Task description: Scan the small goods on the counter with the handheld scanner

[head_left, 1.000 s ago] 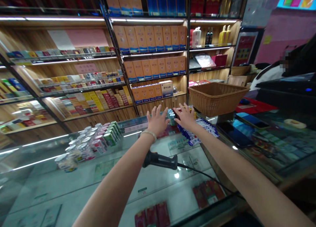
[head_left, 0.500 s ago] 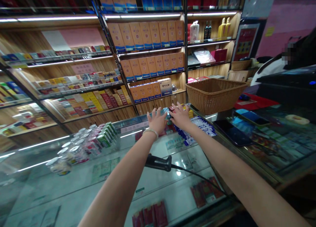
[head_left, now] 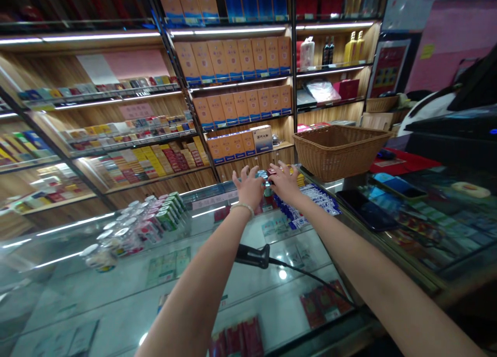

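Note:
Both of my arms reach forward over the glass counter [head_left: 186, 289]. My left hand [head_left: 249, 187], with a beaded bracelet at the wrist, has its fingers spread. Beside it on the right, my right hand [head_left: 286, 185] also has its fingers apart, palm down. Between the hands stand small teal-and-white packs [head_left: 263, 174], with a dark red pack [head_left: 272, 172] by my right fingertips. Whether the fingers touch these packs I cannot tell. Rows of blue-and-white packets [head_left: 310, 204] lie just right of my right hand. A black corded handle [head_left: 254, 256] lies below, partly hidden by my left forearm.
Jars and small boxes [head_left: 140, 219] stand in rows at left. A wicker basket [head_left: 337, 152] sits on the counter at right, near a dark phone [head_left: 365, 209] and a red mat [head_left: 407, 160]. Shelves with orange boxes [head_left: 240, 56] and cigarette packs [head_left: 155, 160] line the back.
The view has shifted slightly, so the shelves and jars sit a little further right. My hands stay at nearly the same place, fingers still spread.

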{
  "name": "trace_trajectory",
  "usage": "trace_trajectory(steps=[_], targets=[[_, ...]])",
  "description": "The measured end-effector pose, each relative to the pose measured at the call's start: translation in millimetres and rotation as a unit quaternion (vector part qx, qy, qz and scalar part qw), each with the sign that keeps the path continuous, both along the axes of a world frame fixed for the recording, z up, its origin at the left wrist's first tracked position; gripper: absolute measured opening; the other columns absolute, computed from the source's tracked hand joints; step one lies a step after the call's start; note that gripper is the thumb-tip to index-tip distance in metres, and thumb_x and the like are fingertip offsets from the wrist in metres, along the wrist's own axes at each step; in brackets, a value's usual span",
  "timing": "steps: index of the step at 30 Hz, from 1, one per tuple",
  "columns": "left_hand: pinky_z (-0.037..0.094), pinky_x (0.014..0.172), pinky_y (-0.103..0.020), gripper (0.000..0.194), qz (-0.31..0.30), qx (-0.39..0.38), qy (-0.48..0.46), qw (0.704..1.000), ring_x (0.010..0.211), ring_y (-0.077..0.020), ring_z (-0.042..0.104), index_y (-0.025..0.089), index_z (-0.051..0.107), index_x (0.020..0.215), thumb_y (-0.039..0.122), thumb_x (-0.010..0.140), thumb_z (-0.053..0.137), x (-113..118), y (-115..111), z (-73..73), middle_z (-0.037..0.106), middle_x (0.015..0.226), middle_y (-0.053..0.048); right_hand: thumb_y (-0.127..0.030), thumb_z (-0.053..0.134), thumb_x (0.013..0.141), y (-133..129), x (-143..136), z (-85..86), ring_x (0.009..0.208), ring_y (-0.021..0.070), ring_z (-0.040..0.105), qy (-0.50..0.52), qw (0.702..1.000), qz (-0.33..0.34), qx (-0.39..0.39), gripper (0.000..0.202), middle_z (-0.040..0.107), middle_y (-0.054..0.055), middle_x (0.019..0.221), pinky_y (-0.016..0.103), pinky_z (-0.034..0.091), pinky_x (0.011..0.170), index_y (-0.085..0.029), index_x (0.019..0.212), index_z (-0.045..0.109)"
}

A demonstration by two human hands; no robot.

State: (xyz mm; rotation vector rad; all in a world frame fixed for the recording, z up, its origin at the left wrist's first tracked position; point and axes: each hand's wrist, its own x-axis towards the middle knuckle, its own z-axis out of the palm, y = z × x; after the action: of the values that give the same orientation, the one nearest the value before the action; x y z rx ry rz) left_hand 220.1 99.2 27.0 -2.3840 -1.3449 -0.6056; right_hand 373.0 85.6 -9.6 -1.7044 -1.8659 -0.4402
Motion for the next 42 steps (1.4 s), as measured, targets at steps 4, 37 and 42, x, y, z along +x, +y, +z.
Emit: trace_trajectory(steps=[4, 37, 42], targets=[[0.015, 0.124, -0.073, 0.023, 0.004, -0.009, -0.005, 1.000, 0.153, -0.0342, 0.033, 0.035, 0.080, 0.104, 0.027, 0.092, 0.062, -6, -4, 8.8, 0.052, 0.159, 0.000, -0.023, 0.065, 0.092, -4, -6, 8.6, 0.156, 0.0346, 0.026, 0.013, 1.000, 0.006, -0.013, 0.019, 0.044, 0.009, 0.165, 0.068, 0.016, 0.120, -0.025, 0.107, 0.076], [0.013, 0.126, -0.068, 0.029, 0.018, -0.039, -0.122, 0.992, 0.155, -0.0319, 0.031, 0.039, 0.075, 0.122, 0.039, 0.098, 0.059, -131, -54, 29.9, 0.046, 0.163, -0.002, -0.039, 0.056, 0.097, -36, -124, 18.7, 0.156, 0.0324, 0.022, 0.197, 0.979, 0.034, -0.029, 0.026, 0.041, 0.013, 0.165, 0.059, 0.021, 0.120, -0.023, 0.111, 0.070], [0.012, 0.127, -0.067, 0.031, 0.016, -0.036, -0.129, 0.991, 0.154, -0.0318, 0.031, 0.038, 0.074, 0.124, 0.037, 0.099, 0.057, -133, -53, 28.8, 0.048, 0.162, -0.003, -0.042, 0.052, 0.098, -32, -117, 19.0, 0.154, 0.0305, 0.027, 0.240, 0.970, -0.004, -0.041, 0.029, 0.044, 0.009, 0.163, 0.057, 0.024, 0.120, -0.026, 0.113, 0.071]])
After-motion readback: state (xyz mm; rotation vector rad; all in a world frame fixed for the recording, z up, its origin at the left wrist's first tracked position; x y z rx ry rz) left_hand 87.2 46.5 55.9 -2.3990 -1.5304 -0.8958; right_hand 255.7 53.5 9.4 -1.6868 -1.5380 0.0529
